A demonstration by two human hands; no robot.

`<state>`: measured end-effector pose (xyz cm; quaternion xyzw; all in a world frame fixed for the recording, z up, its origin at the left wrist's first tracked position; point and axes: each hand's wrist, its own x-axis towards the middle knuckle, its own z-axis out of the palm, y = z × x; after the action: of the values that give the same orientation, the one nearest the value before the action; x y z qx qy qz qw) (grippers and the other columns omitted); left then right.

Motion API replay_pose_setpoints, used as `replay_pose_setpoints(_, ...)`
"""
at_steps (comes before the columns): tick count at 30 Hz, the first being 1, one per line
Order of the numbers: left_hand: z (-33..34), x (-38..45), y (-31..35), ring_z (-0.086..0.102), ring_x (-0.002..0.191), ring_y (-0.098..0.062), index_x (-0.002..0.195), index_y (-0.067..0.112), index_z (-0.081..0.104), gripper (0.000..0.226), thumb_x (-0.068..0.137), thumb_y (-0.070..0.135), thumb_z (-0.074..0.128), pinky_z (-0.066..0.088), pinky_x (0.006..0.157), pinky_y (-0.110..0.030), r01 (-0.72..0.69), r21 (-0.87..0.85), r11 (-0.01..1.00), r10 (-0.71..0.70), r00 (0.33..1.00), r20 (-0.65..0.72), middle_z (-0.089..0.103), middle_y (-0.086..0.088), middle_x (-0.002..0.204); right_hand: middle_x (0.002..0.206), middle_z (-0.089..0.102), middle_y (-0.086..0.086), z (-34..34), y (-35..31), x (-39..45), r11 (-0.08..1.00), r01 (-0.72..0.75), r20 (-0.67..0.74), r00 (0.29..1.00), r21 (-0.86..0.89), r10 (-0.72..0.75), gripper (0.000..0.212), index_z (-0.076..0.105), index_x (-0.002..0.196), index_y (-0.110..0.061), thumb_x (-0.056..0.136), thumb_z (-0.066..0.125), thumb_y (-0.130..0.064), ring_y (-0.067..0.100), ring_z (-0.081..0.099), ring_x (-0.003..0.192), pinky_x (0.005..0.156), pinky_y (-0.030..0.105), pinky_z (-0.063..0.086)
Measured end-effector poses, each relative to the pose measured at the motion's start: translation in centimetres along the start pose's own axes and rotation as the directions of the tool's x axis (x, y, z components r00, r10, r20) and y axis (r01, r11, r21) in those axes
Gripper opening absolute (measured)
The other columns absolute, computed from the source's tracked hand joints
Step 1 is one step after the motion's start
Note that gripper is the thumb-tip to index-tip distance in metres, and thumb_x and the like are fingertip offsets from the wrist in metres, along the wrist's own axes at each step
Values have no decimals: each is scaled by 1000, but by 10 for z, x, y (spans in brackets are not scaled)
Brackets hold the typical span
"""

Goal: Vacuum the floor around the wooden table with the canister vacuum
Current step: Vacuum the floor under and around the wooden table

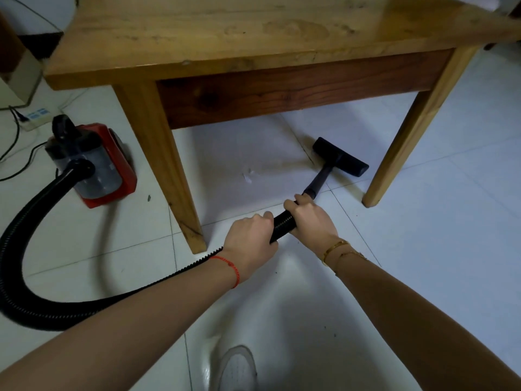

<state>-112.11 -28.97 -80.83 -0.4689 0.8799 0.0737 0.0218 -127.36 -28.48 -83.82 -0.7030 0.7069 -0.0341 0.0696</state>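
Note:
A wooden table fills the upper half of the view, its two near legs on white floor tiles. The red canister vacuum stands on the floor left of the left leg. Its black ribbed hose loops down to the left and runs under my left forearm. My left hand and my right hand both grip the hose end, the right one further forward by the wand. The black floor nozzle lies flat on the tiles under the table, near the right leg.
A small white scrap lies on the tiles under the table, and dark specks dot the floor. A power strip with cables lies at the far left. My light shoe shows at the bottom.

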Motion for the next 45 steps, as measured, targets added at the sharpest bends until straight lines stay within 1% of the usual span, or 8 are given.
replay_pose_setpoints(5, -62, -37, -3, 60, 74, -27, 105, 12, 47, 23, 88, 27, 49, 35, 56, -30, 3, -10, 1000, -2, 996, 90, 58, -6, 84, 112, 55, 19, -47, -34, -25, 992, 5, 14, 1000, 125, -7, 22, 57, 105, -1, 85, 61, -10, 38, 53, 109, 76, 42, 52)
replay_pose_setpoints(13, -170, -110, 8, 46, 63, -22, 101, 13, 49, 22, 86, 29, 51, 37, 57, -29, 73, -68, 995, -59, 979, 196, 47, -1, 75, 94, 59, 11, -145, -78, -75, 966, 77, 145, 983, 246, -115, 15, 58, 94, -5, 82, 60, -15, 32, 60, 80, 70, 43, 54)
replay_pose_setpoints(16, -200, -141, 15, 50, 66, -23, 102, 13, 51, 25, 85, 30, 52, 37, 58, -29, 109, -85, 990, -85, 966, 245, 52, -3, 80, 90, 61, 11, -173, -96, -101, 950, 89, 190, 970, 300, -151, 11, 59, 90, -5, 82, 60, -13, 29, 61, 78, 69, 39, 52)
replay_pose_setpoints(21, -237, -196, 24, 47, 65, -22, 101, 12, 52, 23, 85, 28, 54, 37, 60, -29, 165, -100, 981, -127, 941, 313, 45, 0, 76, 87, 62, 14, -204, -127, -146, 905, 87, 239, 950, 415, -201, 7, 61, 85, -3, 80, 64, -7, 28, 60, 78, 69, 38, 50)
replay_pose_setpoints(27, -255, -252, 25, 52, 68, -21, 98, 12, 54, 21, 83, 26, 54, 41, 59, -28, 270, -167, 948, -190, 904, 382, 52, -1, 79, 87, 63, 15, -214, -164, -189, 883, 96, 261, 936, 460, -238, 7, 62, 87, -1, 80, 62, -4, 28, 60, 80, 72, 38, 50)
replay_pose_setpoints(34, -257, -281, 22, 57, 71, -22, 96, 12, 57, 18, 81, 23, 56, 46, 60, -28, 381, -231, 895, -244, 853, 460, 58, -3, 83, 89, 62, 14, -211, -186, -207, 896, 153, 284, 915, 416, -288, 7, 62, 89, -2, 82, 60, -2, 27, 61, 78, 72, 38, 52)
replay_pose_setpoints(41, -246, -270, 7, 49, 65, -20, 96, 13, 51, 19, 84, 28, 53, 38, 58, -28, 313, -189, 931, -223, 896, 385, 49, 0, 77, 92, 60, 10, -196, -186, -188, 914, 156, 247, 933, 375, -261, 6, 59, 91, -5, 84, 58, -4, 24, 59, 77, 68, 28, 47)
replay_pose_setpoints(45, -233, -259, -1, 49, 63, -22, 102, 13, 47, 23, 87, 30, 51, 40, 59, -30, 264, -154, 952, -205, 926, 318, 49, 0, 76, 92, 60, 11, -185, -180, -171, 915, 183, 172, 951, 360, -258, 8, 59, 90, -4, 83, 58, 0, 24, 57, 75, 65, 22, 37)
